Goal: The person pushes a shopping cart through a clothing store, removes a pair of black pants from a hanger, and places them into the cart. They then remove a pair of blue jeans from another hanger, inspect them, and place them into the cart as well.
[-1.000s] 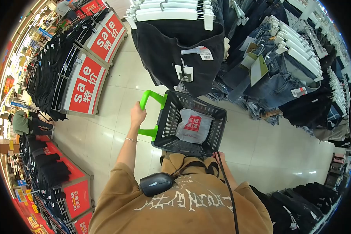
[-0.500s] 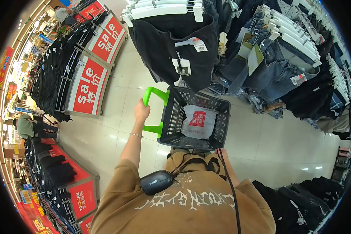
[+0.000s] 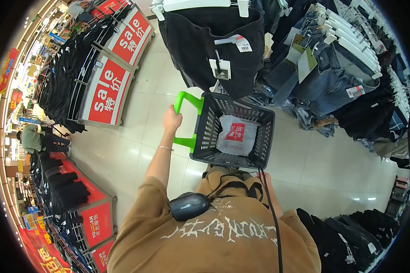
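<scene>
My left hand (image 3: 172,119) is wrapped round the bright green handle (image 3: 185,98) of a dark grey plastic shopping basket (image 3: 234,160). Inside the basket lies a white plastic bag (image 3: 228,144) with a red printed square. My right hand (image 3: 265,177) is low beside the basket's near right corner, partly behind a black cable (image 3: 271,202); its fingers are hidden, so its hold cannot be made out. Just beyond the basket hang black trousers (image 3: 209,50) with tags on white hangers (image 3: 196,5).
Jeans (image 3: 321,82) hang at the right, and folded dark clothes (image 3: 351,234) lie at lower right. Red sale signs (image 3: 108,94) front a rack of black garments (image 3: 61,86) on the left. A person in a green top (image 3: 31,139) stands farther left. Pale tiled floor (image 3: 316,150) runs between.
The view has shifted slightly, so the racks and signs sit a little farther right. The basket also appears a little up and right, with my left hand still on its handle.
</scene>
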`<state>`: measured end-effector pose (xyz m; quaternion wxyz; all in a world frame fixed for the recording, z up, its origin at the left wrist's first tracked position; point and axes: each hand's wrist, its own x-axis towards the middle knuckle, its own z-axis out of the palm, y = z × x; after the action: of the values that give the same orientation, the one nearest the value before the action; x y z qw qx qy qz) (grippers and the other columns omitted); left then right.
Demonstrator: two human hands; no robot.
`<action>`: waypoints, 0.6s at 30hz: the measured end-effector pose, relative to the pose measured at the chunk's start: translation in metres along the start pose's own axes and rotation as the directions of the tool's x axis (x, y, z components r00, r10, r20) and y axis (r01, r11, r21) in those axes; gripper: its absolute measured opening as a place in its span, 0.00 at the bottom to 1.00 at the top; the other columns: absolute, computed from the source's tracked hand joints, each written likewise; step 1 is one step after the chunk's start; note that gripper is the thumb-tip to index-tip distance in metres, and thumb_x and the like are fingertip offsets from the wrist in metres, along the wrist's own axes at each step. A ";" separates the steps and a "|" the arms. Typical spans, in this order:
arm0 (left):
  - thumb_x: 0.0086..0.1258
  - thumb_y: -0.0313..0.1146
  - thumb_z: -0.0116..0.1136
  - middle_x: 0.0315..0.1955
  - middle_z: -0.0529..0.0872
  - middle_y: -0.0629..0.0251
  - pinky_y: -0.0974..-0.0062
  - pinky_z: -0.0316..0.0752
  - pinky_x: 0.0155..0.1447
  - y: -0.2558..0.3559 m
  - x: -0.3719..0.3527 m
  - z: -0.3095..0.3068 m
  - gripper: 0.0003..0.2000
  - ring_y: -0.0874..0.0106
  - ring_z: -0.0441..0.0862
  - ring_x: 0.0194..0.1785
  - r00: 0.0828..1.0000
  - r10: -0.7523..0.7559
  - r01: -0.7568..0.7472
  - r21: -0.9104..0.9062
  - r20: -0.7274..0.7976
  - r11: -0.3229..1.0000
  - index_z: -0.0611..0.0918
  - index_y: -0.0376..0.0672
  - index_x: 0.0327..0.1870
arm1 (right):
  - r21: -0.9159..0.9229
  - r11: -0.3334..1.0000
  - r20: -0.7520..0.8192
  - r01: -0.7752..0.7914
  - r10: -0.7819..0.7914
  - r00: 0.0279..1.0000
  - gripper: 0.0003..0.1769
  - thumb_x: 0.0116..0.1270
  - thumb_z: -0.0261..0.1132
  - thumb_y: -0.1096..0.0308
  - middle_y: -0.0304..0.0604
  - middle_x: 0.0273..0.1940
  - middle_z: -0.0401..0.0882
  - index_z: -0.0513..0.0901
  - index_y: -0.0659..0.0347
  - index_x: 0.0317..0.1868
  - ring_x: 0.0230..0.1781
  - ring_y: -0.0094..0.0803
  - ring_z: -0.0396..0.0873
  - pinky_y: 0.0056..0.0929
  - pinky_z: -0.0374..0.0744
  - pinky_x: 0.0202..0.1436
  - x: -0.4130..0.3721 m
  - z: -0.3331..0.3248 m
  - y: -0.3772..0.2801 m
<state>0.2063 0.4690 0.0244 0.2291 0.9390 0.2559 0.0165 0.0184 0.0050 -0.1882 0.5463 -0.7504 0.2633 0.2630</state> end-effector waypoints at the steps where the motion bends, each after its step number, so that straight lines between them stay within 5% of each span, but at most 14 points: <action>1: 0.52 0.26 0.53 0.34 0.81 0.43 0.53 0.73 0.45 -0.002 0.000 0.003 0.16 0.46 0.78 0.42 1.000 0.009 -0.009 0.004 -0.015 1.000 0.75 0.36 0.44 | -0.011 1.000 0.002 0.013 -0.013 1.000 0.13 0.60 0.60 0.66 0.47 0.26 0.82 0.82 0.69 0.35 0.27 0.30 0.80 0.27 0.76 0.33 -0.002 -0.001 -0.001; 18: 0.53 0.28 0.55 0.35 0.82 0.44 0.54 0.74 0.46 0.004 -0.008 0.002 0.16 0.48 0.79 0.42 0.998 -0.032 0.032 -0.010 -0.048 0.999 0.76 0.38 0.45 | -0.090 0.996 0.034 0.017 -0.014 0.999 0.13 0.59 0.61 0.64 0.41 0.26 0.81 0.84 0.66 0.34 0.27 0.26 0.77 0.27 0.74 0.33 0.003 0.002 -0.013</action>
<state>0.2021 0.4610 0.0250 0.2276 0.9331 0.2761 0.0365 0.0294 0.0104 -0.1816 0.5183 -0.7718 0.2359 0.2828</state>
